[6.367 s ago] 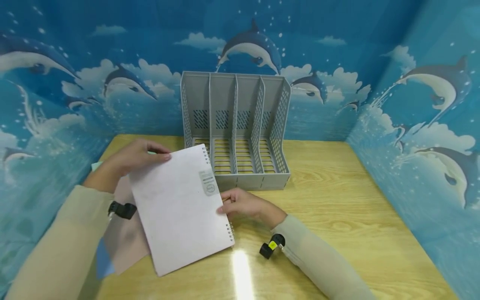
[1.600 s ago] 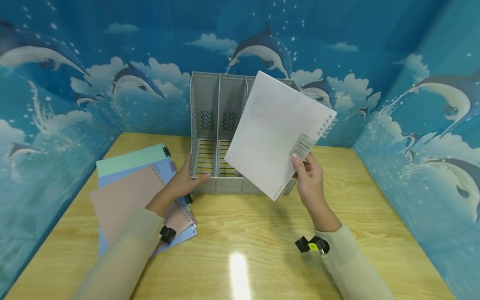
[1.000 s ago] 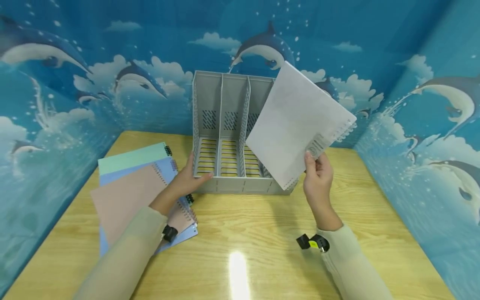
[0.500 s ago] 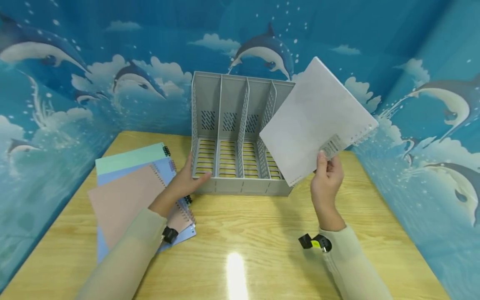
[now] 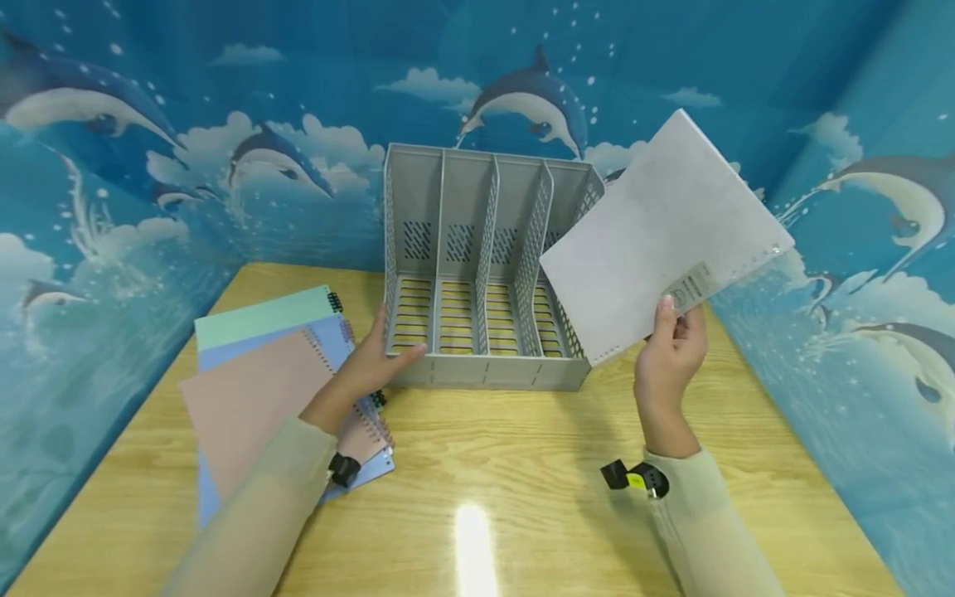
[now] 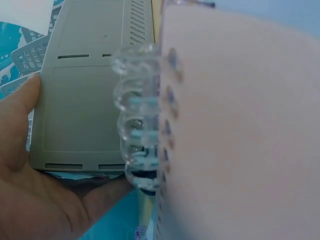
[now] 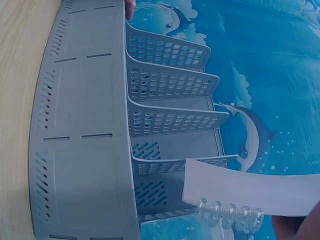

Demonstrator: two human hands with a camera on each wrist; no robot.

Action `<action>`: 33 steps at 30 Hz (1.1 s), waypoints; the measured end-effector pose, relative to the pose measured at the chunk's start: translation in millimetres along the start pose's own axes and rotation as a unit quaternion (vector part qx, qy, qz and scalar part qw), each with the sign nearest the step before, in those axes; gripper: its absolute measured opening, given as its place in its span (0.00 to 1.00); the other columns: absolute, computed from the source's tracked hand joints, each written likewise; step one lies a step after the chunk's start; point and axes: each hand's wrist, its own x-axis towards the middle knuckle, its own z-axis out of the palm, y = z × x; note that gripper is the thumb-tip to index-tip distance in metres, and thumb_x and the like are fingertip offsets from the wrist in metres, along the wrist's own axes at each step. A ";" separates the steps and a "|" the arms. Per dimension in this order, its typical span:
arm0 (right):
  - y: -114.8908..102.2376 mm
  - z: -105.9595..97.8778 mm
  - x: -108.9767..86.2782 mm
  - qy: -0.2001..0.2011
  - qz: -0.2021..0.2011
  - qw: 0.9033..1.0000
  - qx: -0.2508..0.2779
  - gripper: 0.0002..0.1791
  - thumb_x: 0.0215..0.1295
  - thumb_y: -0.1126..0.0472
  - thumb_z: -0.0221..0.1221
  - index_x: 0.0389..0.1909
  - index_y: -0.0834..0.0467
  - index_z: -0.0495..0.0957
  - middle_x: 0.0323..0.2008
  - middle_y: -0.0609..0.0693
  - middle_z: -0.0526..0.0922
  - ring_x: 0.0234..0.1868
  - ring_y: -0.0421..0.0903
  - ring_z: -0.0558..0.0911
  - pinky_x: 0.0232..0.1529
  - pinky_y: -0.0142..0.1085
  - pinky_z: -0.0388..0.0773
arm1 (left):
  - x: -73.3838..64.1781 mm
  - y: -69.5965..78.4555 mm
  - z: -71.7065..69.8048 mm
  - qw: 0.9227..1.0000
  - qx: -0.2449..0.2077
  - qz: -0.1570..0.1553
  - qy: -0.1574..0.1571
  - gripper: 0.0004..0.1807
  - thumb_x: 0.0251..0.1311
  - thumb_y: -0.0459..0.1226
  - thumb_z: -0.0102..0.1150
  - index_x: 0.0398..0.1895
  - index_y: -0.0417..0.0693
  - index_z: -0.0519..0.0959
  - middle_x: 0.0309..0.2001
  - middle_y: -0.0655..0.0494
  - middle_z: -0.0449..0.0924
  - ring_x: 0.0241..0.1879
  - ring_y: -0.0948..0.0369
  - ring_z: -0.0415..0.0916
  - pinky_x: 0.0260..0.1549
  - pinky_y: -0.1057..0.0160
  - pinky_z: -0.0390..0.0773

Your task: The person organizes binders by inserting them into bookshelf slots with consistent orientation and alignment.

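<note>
A grey file rack [image 5: 492,373] with upright perforated dividers stands at the back middle of the table. My left hand [image 5: 363,365] grips its front left corner, thumb over the front rim and fingers along the side. The left wrist view shows that hand [image 6: 40,165] around the rack's end. My right hand [image 5: 671,356] pinches a white spiral notebook [image 5: 664,224] by its lower edge, thumb beside a grey label. The notebook is raised and tilted, its lower left corner at the rack's right end. In the right wrist view the notebook [image 7: 250,192] overlaps the nearest compartment.
Left of the rack lies a fanned pile of spiral notebooks: a pink one [image 5: 254,385] on top, a blue one [image 5: 321,332] and a green one [image 5: 264,319] beneath. My left forearm crosses the pile. A dolphin-print curtain [image 5: 298,75] surrounds the wooden table [image 5: 418,514].
Earlier both hands held the white notebook over the pile. My left hand then took the rack's corner; my right hand has carried the notebook rightward across the rack, uncovering its right compartments.
</note>
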 end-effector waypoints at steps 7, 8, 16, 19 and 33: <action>0.7 -1.7 0.4 0.008 0.002 1.000 0.009 0.17 0.75 0.62 0.48 0.60 0.59 0.75 0.49 0.58 0.82 0.35 0.41 0.82 0.33 0.28 0.77 | 2.0 -1.2 0.1 1.000 -0.006 0.005 0.003 0.63 0.54 0.72 0.50 0.75 0.60 0.20 0.77 0.42 0.32 0.71 0.34 0.44 0.64 0.31 0.53; 1.6 -0.9 0.1 0.006 -0.001 1.000 0.013 0.17 0.75 0.62 0.48 0.59 0.59 0.76 0.49 0.59 0.82 0.36 0.42 0.82 0.33 0.28 0.78 | 1.8 -1.1 -0.1 1.000 -0.006 0.005 0.002 0.63 0.54 0.72 0.50 0.75 0.60 0.20 0.77 0.42 0.32 0.71 0.33 0.44 0.63 0.30 0.53; 6.4 13.4 -0.6 0.003 0.035 0.998 0.046 0.15 0.73 0.62 0.52 0.55 0.63 0.78 0.42 0.54 0.84 0.35 0.43 0.83 0.31 0.27 0.79 | 1.9 -1.9 0.3 1.000 -0.007 0.004 0.000 0.62 0.55 0.71 0.50 0.74 0.60 0.19 0.77 0.41 0.31 0.71 0.34 0.43 0.65 0.32 0.52; 8.0 18.1 -0.4 0.005 0.056 0.998 0.026 0.16 0.73 0.61 0.52 0.54 0.65 0.79 0.38 0.50 0.84 0.29 0.41 0.80 0.26 0.27 0.75 | 2.7 -0.7 1.6 1.000 -0.014 0.007 0.000 0.62 0.55 0.71 0.50 0.74 0.61 0.19 0.77 0.43 0.31 0.72 0.35 0.42 0.65 0.32 0.51; 28.1 32.5 -5.7 -0.016 0.081 0.996 -0.026 0.18 0.75 0.58 0.49 0.57 0.63 0.77 0.51 0.58 0.82 0.32 0.38 0.79 0.28 0.26 0.74 | 0.2 -0.1 1.2 1.000 -0.013 -0.002 0.001 0.63 0.54 0.71 0.51 0.74 0.60 0.19 0.77 0.41 0.32 0.72 0.35 0.43 0.65 0.32 0.52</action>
